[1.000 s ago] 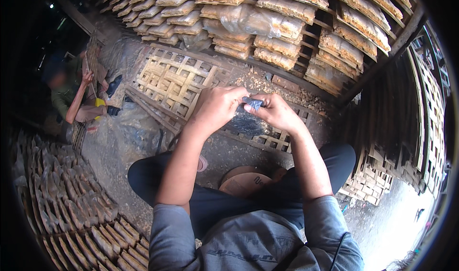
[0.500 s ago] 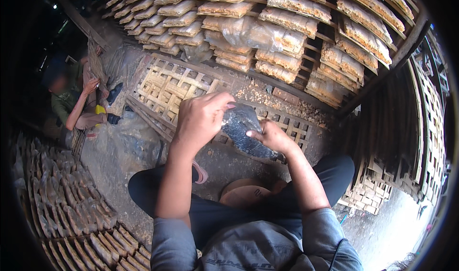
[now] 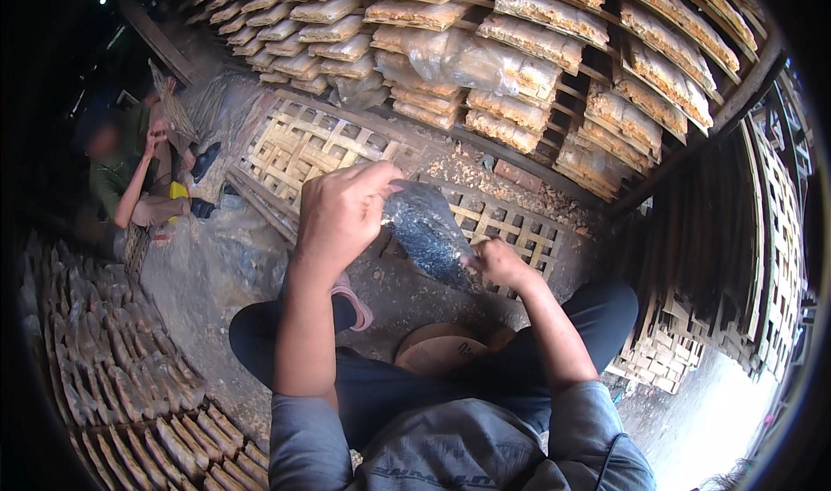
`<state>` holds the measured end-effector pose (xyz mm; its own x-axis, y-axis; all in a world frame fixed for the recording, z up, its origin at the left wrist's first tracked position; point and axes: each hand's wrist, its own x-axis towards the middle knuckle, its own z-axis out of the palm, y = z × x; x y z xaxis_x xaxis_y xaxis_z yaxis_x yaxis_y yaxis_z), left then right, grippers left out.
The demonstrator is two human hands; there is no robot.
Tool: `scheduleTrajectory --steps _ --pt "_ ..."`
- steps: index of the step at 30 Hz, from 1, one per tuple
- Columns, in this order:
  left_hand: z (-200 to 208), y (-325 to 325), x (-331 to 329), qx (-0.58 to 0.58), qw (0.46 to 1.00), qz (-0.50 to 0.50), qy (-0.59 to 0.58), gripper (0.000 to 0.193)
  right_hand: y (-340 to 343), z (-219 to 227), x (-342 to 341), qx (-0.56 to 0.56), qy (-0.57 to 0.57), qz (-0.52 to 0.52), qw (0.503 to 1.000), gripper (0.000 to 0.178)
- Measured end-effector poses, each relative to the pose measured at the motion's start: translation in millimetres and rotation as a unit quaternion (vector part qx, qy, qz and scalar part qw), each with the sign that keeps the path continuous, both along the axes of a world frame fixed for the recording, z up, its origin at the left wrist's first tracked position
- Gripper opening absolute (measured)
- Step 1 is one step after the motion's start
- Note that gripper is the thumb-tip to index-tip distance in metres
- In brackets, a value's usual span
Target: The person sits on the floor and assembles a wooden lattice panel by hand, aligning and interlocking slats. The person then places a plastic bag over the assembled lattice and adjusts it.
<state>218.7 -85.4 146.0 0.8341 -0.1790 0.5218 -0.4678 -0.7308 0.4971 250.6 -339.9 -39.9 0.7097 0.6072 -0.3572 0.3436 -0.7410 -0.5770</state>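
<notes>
A thin, see-through plastic bag (image 3: 430,229), dark against the floor and specked with pale crumbs, hangs between my hands above my folded legs. My left hand (image 3: 340,216) pinches its upper left corner between thumb and fingers. At the bag's lower right edge, my right hand (image 3: 502,264) is closed on the plastic with thumb and fingers. Whether anything is inside the bag, I cannot tell. Below it, a round tan container (image 3: 441,352) sits between my legs.
Ahead, tiered racks hold crumbly slabs (image 3: 532,41) in plastic. Woven bamboo panels lie on the floor (image 3: 312,149) and stand stacked at right (image 3: 775,248). More wrapped slabs (image 3: 121,361) fill the lower left. Another person (image 3: 130,158) sits at left holding thin sticks.
My left hand has shifted left with its corner of the bag, drawing the plastic out longer. My right hand has moved slightly right and down. The other person's hands have shifted a little.
</notes>
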Motion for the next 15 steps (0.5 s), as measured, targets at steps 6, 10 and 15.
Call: scheduleTrajectory --steps 6,10,15 --pt "2.3 2.4 -9.8 0.002 1.000 0.001 0.014 0.021 30.2 38.6 -15.5 0.222 -0.055 -0.048 0.972 0.051" --pt "13.1 -9.5 -6.9 0.012 1.000 -0.001 -0.022 0.019 37.1 -15.7 -3.4 0.166 -0.064 -0.066 0.982 0.042" --pt "15.5 18.9 -14.5 0.019 0.998 0.055 -0.015 0.014 12.0 -30.3 -24.3 0.051 0.062 -0.008 0.997 0.045"
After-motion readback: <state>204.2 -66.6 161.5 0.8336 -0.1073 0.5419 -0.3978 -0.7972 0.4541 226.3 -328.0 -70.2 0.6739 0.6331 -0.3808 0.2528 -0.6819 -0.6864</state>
